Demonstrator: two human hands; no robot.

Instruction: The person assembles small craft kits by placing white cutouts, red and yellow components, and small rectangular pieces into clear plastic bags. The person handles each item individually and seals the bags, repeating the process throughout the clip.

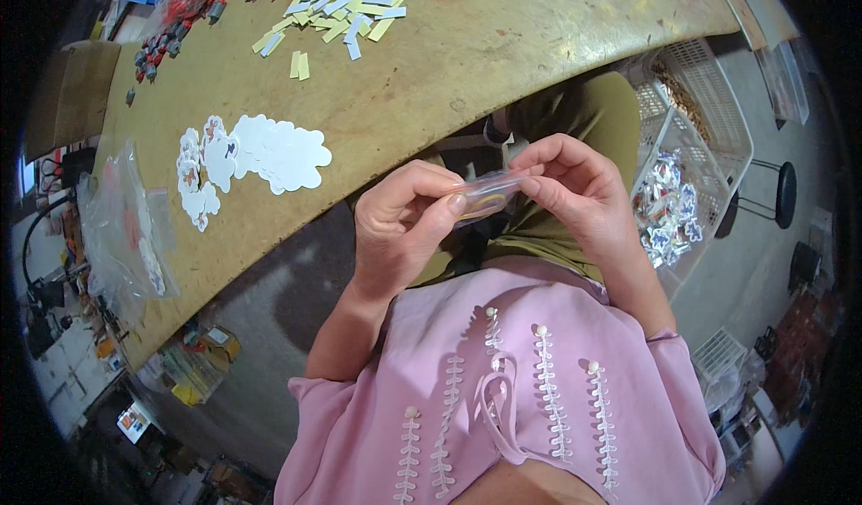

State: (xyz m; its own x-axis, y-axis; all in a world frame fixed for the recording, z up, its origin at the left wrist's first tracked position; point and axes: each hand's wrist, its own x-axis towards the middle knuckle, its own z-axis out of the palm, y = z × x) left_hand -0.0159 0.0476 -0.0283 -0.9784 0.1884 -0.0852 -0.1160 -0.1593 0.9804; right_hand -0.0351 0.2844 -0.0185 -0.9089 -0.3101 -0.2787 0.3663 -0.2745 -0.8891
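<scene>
Between both hands, above my lap, is a small clear plastic bag (489,191) with something yellow inside that I cannot make out fully. My left hand (404,218) pinches its left end between thumb and fingers. At the opposite end, the thumb and fingers of my right hand (579,186) are closed on the bag's edge. On the table to the left lies a spread of white cloud-shaped cards (278,153), overlapping one another; some at its left end carry small printed pictures.
Yellow and pale blue paper strips (346,7) are heaped on the table (431,74), with red and grey small parts (166,47) farther left. A clear plastic bag (126,236) lies at the table's left end. White crates (718,128) at right hold shiny wrapped pieces (666,210).
</scene>
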